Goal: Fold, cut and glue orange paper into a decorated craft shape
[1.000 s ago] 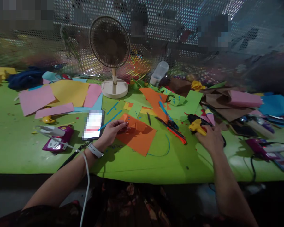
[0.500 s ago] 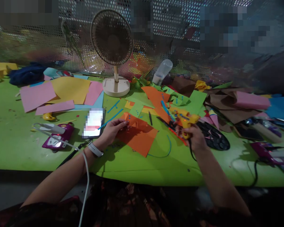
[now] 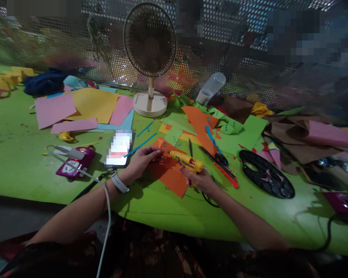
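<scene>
My right hand (image 3: 201, 180) grips a yellow hot glue gun (image 3: 191, 163) by its handle, and a dark cord trails from it. The gun's nozzle points left, close to the fingertips of my left hand (image 3: 143, 159). Those fingers are pinched together over the upper left part of an orange paper sheet (image 3: 175, 184); whatever is between them is too small to make out. Left of that hand lies a phone (image 3: 118, 148) with a lit screen. A thin blue paper strip (image 3: 143, 143) reaches across its edge.
Right of the glue gun lie a red utility knife (image 3: 230, 178), scissors (image 3: 220, 157) and a black paint palette (image 3: 268, 175). A fan (image 3: 150, 106) stands at the back. Coloured papers (image 3: 92, 104) and green scraps (image 3: 232, 127) cover the far side. A white cable (image 3: 108, 224) crosses my left forearm.
My right hand has brought the glue gun left, from beside the scissors to my left fingertips. My left hand stays pinched over the orange paper. The view has shifted slightly.
</scene>
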A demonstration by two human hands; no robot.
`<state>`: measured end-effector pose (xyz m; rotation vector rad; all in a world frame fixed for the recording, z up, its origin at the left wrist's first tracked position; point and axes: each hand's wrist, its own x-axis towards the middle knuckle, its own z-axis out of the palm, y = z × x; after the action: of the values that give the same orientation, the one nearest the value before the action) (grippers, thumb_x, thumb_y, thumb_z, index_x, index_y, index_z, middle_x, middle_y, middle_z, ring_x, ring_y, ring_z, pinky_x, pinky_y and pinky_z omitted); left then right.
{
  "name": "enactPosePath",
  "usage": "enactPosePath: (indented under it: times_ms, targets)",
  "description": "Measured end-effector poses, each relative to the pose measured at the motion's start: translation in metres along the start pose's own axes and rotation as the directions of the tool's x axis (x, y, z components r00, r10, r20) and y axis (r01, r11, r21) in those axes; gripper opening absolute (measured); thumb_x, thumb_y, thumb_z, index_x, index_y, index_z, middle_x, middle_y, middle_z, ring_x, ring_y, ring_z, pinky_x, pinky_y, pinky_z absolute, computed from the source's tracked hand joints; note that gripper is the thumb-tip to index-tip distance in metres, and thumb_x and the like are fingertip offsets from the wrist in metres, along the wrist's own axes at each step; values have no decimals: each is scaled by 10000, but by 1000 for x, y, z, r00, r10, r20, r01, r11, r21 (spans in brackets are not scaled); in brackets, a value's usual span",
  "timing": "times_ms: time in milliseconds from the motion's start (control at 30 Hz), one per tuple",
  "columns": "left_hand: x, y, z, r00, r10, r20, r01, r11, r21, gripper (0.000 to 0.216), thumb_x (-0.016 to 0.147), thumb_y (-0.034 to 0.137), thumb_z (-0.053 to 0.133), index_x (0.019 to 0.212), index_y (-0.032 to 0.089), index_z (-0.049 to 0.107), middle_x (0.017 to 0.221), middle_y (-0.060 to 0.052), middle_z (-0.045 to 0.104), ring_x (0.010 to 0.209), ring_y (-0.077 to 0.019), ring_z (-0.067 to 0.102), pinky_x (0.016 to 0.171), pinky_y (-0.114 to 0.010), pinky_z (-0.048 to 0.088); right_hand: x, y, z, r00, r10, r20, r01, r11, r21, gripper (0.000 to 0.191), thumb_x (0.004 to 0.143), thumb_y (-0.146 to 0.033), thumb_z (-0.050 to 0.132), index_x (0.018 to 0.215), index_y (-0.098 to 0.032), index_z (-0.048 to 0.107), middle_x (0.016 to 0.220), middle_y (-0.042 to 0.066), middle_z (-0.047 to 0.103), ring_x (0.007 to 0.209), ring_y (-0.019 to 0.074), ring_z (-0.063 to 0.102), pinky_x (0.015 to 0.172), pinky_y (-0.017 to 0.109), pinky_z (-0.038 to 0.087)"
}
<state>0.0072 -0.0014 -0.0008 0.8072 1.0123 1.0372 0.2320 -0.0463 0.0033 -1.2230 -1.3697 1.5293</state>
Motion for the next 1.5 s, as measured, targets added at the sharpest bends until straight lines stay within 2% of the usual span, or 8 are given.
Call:
enactPosePath:
  times_ms: [267, 467, 633, 800, 1500]
  targets:
    - [1, -4, -1, 1000, 13, 7, -13, 1000, 27, 304, 670, 380, 830, 847, 178, 689, 814, -24, 748, 729, -156, 704, 717, -278, 559, 5, 6, -4, 1000, -7, -11, 7, 1000, -22, 383, 772, -519, 698, 937, -181, 631, 561, -44, 560, 361, 74, 431, 342, 216, 389]
    - [-2, 0, 2, 1000, 13, 17, -13, 1000, 14, 292, 656, 361, 842, 825, 172, 696, 795, -21, 745, 714, -148, 699, 705, -267, 557, 3, 4, -2, 1000, -11, -20, 10, 999, -35, 402, 775, -539, 690, 951, -182, 630, 540, -51, 535, 364, 84, 427, 349, 228, 396]
    - [-3, 2, 3, 1000, 13, 9, -13, 1000, 23, 286, 659, 356, 837, 824, 172, 693, 797, -22, 745, 706, -148, 696, 704, -272, 555, 3, 5, -2, 1000, -21, -23, 19, 998, -66, 354, 791, -549, 676, 919, -222, 631, 582, -35, 560, 374, 87, 415, 346, 239, 385]
    - [-3, 2, 3, 1000, 7, 5, -7, 999, 45, 297, 656, 375, 833, 829, 181, 690, 816, -25, 743, 725, -155, 701, 726, -285, 554, 4, 8, -3, 999, -28, -24, 27, 998, -61, 353, 790, -550, 678, 876, -212, 618, 516, -59, 510, 363, 92, 401, 347, 240, 367]
    - [1, -2, 0, 1000, 20, 16, -21, 998, 57, 305, 663, 376, 839, 845, 168, 709, 800, -25, 741, 704, -140, 687, 708, -272, 552, 3, 6, -2, 999, -45, -3, 45, 996, -75, 326, 793, -523, 674, 812, -210, 584, 487, -71, 468, 366, 95, 396, 352, 239, 369]
